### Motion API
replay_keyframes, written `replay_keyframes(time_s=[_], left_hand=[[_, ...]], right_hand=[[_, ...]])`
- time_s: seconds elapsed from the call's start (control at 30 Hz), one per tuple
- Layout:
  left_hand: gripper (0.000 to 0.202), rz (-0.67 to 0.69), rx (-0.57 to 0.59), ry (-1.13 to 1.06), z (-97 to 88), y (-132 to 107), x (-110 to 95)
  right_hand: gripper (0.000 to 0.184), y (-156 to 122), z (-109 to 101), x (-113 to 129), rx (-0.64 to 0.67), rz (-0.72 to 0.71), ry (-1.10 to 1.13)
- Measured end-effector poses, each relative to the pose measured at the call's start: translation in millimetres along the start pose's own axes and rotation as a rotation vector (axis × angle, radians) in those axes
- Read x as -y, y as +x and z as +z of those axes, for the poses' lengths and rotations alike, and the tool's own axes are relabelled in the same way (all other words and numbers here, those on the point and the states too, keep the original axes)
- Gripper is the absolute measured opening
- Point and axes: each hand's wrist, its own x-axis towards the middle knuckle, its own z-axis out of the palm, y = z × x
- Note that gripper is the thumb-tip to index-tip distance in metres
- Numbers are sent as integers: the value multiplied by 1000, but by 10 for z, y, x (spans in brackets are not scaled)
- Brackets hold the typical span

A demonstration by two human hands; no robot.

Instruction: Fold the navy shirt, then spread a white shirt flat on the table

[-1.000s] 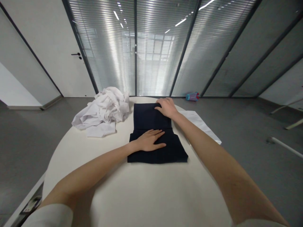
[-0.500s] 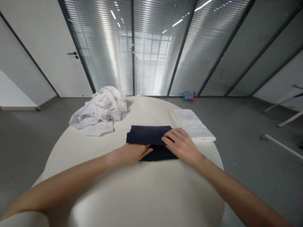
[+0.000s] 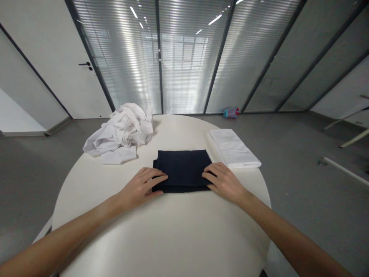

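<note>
A dark navy cloth (image 3: 184, 169), folded into a flat rectangle, lies in the middle of the white round table. At its left edge is my left hand (image 3: 144, 184), fingers over the top layer and thumb at the near corner. My right hand (image 3: 223, 181) grips the right edge, with bent fingers on top and the thumb low by the near corner. The lower layers show as a thin strip along the near side and at the left. What lies under the fingertips is hidden.
A crumpled heap of white cloth (image 3: 123, 132) lies at the table's back left. To the back right is a neatly folded white cloth (image 3: 235, 150), close beyond my right hand. The round table (image 3: 173, 238) has a curved edge. A blue and red object (image 3: 231, 112) rests on the floor by the glass wall.
My left hand has come out from under the navy cloth's upper fold and moved to its left edge. The fold now lies flat toward me. My right hand has stayed at the right side.
</note>
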Motion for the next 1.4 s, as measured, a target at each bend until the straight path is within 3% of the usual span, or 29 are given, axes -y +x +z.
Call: replay_keyframes(time_s=[0.17,0.27,0.33,0.43,0.57,0.67,0.93,1.13,1.4], left_hand=[[15,93,25,-28,-34,125,-21],[16,-72,-49,-35,-83,456,-11],[25,-210,-57,-57,-11,719,29],[45,-310,74,-95,251,929,120],[62,-344,288,3,597,754,200],[73,-340,334,57,681,593,194],[97,-354,335,84,660,622,157],[93,-371,332,50,656,608,176],[76,-387,340,-23,576,644,161]], right_hand=[[18,130,-155,55,137,51,192],[29,464,-183,76,44,206,261],[38,715,-99,102,0,353,275],[57,925,157,171,108,452,225],[86,822,450,256,325,459,138],[95,670,475,237,373,455,108],[101,471,417,3,420,571,108],[102,482,437,-3,441,585,151],[97,520,300,-61,492,556,199]])
